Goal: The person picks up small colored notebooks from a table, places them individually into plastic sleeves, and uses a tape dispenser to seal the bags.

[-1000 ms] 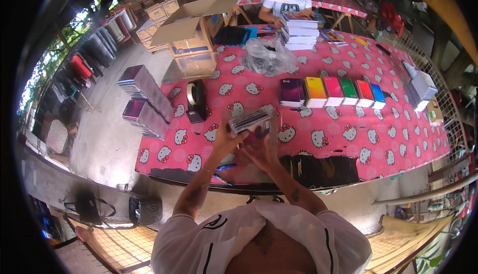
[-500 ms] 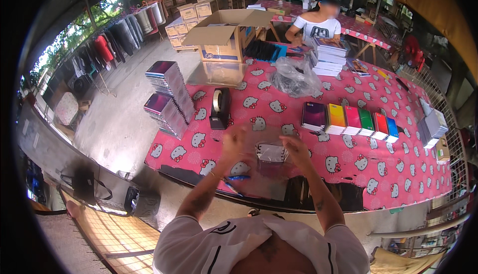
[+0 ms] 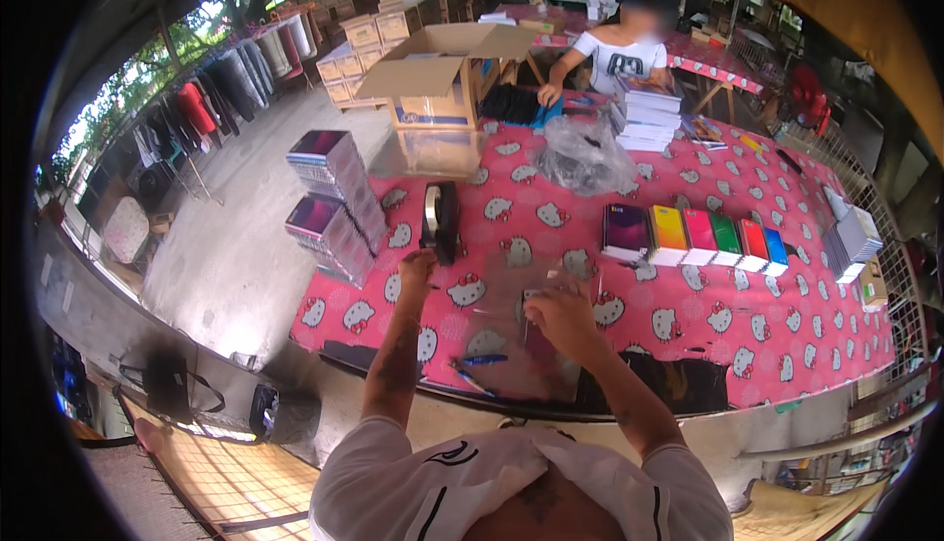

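Observation:
My left hand [image 3: 417, 266] is at the near end of a black tape dispenser [image 3: 442, 224], its fingers pinched together. Whatever is between them is too small to make out. My right hand [image 3: 562, 313] is bent over a small notebook in clear plastic film [image 3: 536, 336], gripping it against the table; the hand hides most of it. Loose clear film spreads around the notebook. Two pens, among them a blue pen [image 3: 484, 359], lie between my forearms near the table edge.
Stacked wrapped notebooks [image 3: 332, 202] stand left on the pink patterned table [image 3: 678, 369]. A row of coloured notebooks [image 3: 688, 236] lies right. Behind are crumpled clear plastic [image 3: 585, 155], piled books [image 3: 646, 113] and an open carton [image 3: 433, 103]. A co-worker [image 3: 624, 54] sits across.
My left hand has moved left to the tape dispenser. My right hand has shifted left over the notebook, covering it. The co-worker's arm now reaches toward the dark items beside the carton.

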The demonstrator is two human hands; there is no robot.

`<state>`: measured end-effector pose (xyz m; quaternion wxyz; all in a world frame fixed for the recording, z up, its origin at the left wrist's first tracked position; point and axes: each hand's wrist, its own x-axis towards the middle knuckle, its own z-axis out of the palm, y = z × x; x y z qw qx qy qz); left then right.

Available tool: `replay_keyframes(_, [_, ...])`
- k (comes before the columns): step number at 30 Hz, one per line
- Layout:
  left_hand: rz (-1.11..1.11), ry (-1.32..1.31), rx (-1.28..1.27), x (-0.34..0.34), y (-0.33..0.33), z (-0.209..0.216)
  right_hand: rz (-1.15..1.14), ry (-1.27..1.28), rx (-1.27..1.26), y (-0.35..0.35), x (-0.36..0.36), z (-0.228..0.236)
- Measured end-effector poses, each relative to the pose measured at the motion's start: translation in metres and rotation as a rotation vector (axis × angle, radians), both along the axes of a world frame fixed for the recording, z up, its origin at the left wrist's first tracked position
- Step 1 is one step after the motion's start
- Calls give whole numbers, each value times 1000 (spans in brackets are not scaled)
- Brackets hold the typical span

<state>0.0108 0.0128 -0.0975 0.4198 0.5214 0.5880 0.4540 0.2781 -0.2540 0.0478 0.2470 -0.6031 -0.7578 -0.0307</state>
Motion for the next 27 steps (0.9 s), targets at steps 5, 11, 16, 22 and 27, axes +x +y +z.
replay_keyframes(5, [-18,1098,274,-7,-11,53,-24,15,69,-16,-10,-3])
replay_keyframes(11, [-1058,-135,230,47,-119,119,-101,0,29,-20,-10,0])
replay_keyframes(16, [-1140,74,463,88,-140,134,-35,48,-86,-12,-12,9])
replay_keyframes(22, [-1109,130,555,79,-133,137,-230,151,192,-35,17,26])
replay_keyframes(27, [-1121,216,606,93,-129,137,-27,536,-36,-42,55,-40])
